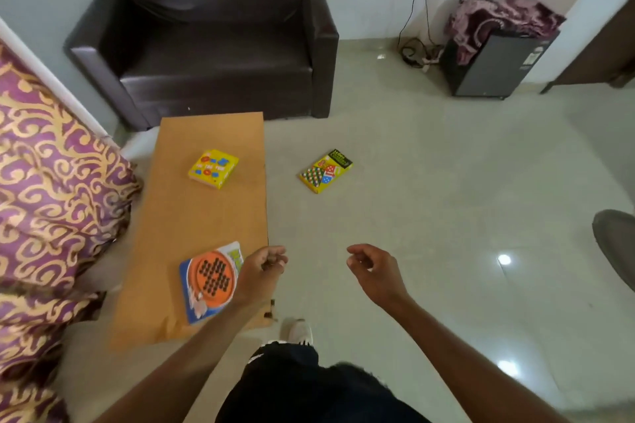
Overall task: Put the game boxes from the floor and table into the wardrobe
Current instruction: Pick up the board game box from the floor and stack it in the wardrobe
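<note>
A yellow game box [213,168] lies on the far part of the low wooden table [178,216]. A blue box with an orange round board [209,280] lies at the table's near end. Another yellow box with a chequered picture [325,171] lies on the tiled floor right of the table. My left hand [262,271] hovers beside the blue box, over the table's right edge, fingers loosely curled and holding nothing. My right hand [372,269] hangs over the floor, also loosely curled and empty. No wardrobe is in view.
A dark leather sofa [213,45] stands behind the table. A bed with a purple and gold cover [51,216] fills the left side. A small dark cabinet with a purple cloth [494,62] and cables stand at the back right. My foot [299,331] is near the table's corner.
</note>
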Available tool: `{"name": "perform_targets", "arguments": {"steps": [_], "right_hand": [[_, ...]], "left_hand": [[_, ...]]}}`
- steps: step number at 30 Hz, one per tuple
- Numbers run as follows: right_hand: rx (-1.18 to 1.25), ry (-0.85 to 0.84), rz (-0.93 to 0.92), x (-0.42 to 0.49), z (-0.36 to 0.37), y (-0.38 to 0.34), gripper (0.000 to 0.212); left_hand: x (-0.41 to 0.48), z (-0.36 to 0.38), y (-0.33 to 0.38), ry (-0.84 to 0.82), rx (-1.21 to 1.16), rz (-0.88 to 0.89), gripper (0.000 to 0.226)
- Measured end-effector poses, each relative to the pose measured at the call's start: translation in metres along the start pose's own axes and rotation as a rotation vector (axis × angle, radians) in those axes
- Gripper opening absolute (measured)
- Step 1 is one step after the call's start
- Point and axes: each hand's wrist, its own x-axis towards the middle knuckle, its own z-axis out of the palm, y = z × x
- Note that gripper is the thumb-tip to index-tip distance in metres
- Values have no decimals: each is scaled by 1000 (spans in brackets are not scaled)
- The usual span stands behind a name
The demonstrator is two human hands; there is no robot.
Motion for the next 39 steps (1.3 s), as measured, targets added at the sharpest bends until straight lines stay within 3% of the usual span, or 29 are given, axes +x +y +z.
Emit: {"name": "perform_targets", "arguments": {"steps": [10,18,23,27,31,34,37,39], "right_hand": [[-23,-57,68,333,-16,-35,19],[-22,-153,268,632,14,35,19],[-86,-273,380,782,75,139,25],[-96,-326,536,874,146,250,28],[42,-268,716,929,230,364,31],[178,-183,775,943,282,416,46],[282,-79,781,948,318,457,65],[326,-8,777,950,321,461,65]], "left_hand": [[323,29,104,-42,33,-36,25],[608,97,96,-110,236,-280,23],[777,160,29,-264,428,-391,22],[901,215,-58,-325,596,-450,39],[993,271,-167,-294,635,-472,46],[1038,298,-233,-283,752,-455,69],[1062,312,-262,-355,831,-491,73],[1073,306,-268,-428,821,-507,72]]}}
